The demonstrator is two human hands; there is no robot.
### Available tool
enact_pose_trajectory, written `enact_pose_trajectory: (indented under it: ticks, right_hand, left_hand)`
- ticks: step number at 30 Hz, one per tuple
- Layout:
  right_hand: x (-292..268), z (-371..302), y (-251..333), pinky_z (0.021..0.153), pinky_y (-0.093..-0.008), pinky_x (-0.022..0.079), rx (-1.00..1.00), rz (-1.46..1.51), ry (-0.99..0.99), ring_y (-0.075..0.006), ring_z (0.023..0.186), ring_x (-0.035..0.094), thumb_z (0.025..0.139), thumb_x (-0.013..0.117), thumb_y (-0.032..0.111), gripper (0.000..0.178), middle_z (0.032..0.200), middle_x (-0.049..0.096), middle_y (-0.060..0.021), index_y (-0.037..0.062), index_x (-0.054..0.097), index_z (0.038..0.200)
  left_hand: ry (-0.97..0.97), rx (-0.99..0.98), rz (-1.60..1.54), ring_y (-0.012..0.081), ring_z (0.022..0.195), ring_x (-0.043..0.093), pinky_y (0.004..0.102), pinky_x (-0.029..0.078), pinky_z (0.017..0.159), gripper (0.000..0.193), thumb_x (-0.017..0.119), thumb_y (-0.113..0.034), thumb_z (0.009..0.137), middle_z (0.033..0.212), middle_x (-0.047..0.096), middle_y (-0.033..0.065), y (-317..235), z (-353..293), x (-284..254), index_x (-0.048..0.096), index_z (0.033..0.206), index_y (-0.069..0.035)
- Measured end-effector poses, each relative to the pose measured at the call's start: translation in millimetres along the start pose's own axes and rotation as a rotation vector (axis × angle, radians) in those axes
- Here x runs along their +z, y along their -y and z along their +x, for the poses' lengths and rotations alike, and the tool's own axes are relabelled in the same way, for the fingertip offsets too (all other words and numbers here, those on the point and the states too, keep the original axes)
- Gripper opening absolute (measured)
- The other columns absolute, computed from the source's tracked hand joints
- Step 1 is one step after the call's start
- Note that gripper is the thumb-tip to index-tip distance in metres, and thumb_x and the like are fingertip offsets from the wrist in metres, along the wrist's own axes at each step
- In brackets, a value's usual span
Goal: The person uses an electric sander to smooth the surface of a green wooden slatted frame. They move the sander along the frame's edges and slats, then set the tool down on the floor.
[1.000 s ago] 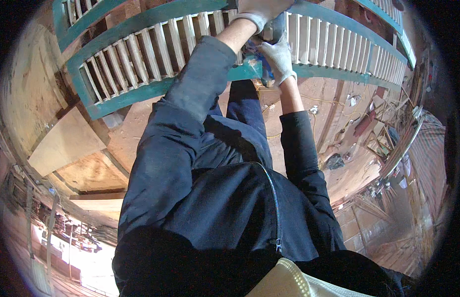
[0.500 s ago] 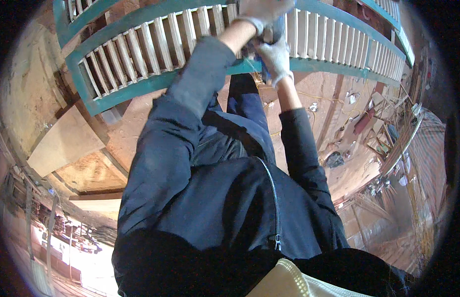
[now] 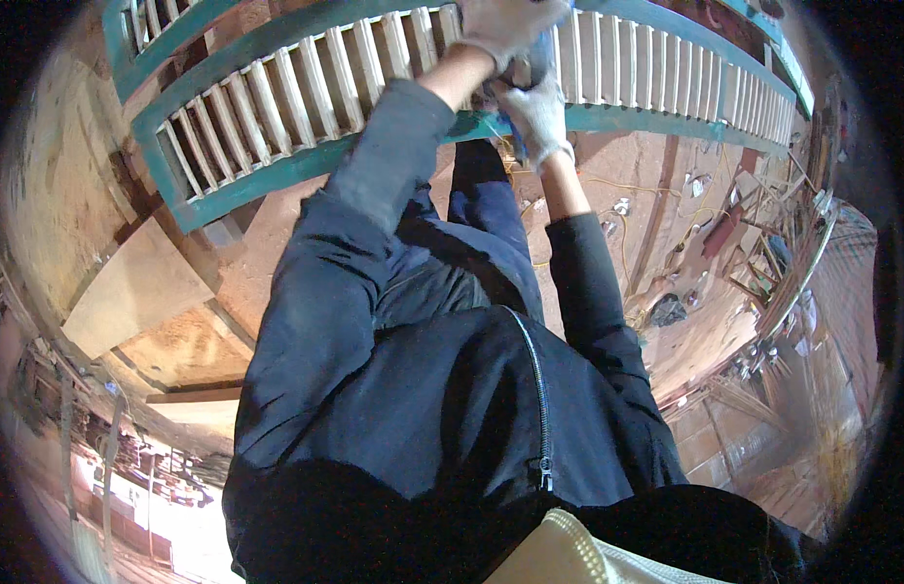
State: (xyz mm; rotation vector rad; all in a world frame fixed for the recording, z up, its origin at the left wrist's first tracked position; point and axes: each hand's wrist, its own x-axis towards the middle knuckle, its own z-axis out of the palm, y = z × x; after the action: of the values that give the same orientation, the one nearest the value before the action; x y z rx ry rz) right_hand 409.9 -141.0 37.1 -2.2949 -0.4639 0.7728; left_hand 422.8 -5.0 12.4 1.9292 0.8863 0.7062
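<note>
A long teal-framed louvred shutter (image 3: 228, 199) with pale slats lies across the upper part of the view. Over its middle, both my gloved hands are closed around a blue power tool (image 3: 542, 56), whose exact kind is mostly covered by my fingers. Farther away, at the top edge, my left hand (image 3: 505, 27) wraps over the tool. My right hand (image 3: 537, 115) grips it from the near side, by the shutter's near rail. The tool's working end and its contact with the slats cannot be made out.
More teal frames lie beyond, one at the upper left (image 3: 130, 70) and another at the upper right (image 3: 791, 68). A thin yellow cord (image 3: 608, 183) runs over the dusty floor on the right, near scraps and a dark plastic bag (image 3: 668, 310). Wooden boards (image 3: 140, 282) lie at left.
Both hands and the tool have shifted very slightly left along the shutter, still gripping. The whole view has turned a little.
</note>
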Motion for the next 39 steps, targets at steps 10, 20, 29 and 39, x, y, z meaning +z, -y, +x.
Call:
enact_pose_trajectory:
  ticks: [10, 20, 29, 39]
  right_hand:
    - [-43.8, -15.0, -21.5, 0.079, -0.0356, 0.054, 0.037, 0.34, 0.046, -0.0259, 0.092, 0.066, 0.069, 0.079, 0.021, 0.075, 0.109, 0.065, -0.018, -0.0006, 0.043, 0.131]
    - [-159.1, -97.4, 33.9, 0.056, -0.0282, 0.051, 0.08, 0.68, -0.292, -0.0161, 0.066, 0.061, 0.078, 0.074, 0.006, 0.033, 0.087, 0.066, -0.0097, -0.0031, 0.062, 0.107]
    - [-195.4, -88.5, -22.2, 0.05, -0.0294, 0.055, -0.049, 0.928, -0.502, -0.0181, 0.061, 0.064, 0.077, 0.073, 0.0, 0.031, 0.089, 0.067, -0.0109, -0.003, 0.063, 0.107]
    - [-237.6, -110.9, -97.5, 0.056, -0.0266, 0.051, 0.005, 0.707, -0.566, -0.0155, 0.06, 0.062, 0.081, 0.067, 0.004, 0.024, 0.084, 0.068, -0.009, -0.0055, 0.069, 0.103]
  left_hand:
    - [-0.266, -0.385, -0.461, 0.0283, 0.096, 0.064, 0.0404, 0.049, 0.083, 0.028, 0.057, -0.022, 0.093, 0.099, 0.066, 0.0169, -5.9, -90.1, -45.7, 0.058, 0.112, -0.001]
    - [0.546, -0.077, -0.395, 0.0309, 0.114, 0.051, 0.0349, 0.043, 0.095, 0.055, 0.064, -0.018, 0.087, 0.126, 0.049, 0.0194, -16.0, -197.8, -0.4, 0.041, 0.134, 0.0]
    - [0.495, -0.636, -1.613, 0.0115, 0.051, 0.03, 0.0269, 0.027, 0.05, 0.043, 0.047, -0.043, 0.098, 0.059, 0.028, -0.0014, -116.4, -162.9, -104.7, 0.041, 0.069, -0.012]
    - [-0.001, -1.116, -0.299, 0.0088, 0.076, 0.049, 0.0289, 0.043, 0.07, 0.02, 0.044, -0.031, 0.102, 0.086, 0.053, -0.0039, 152.6, -345.3, -435.5, 0.056, 0.095, -0.016]
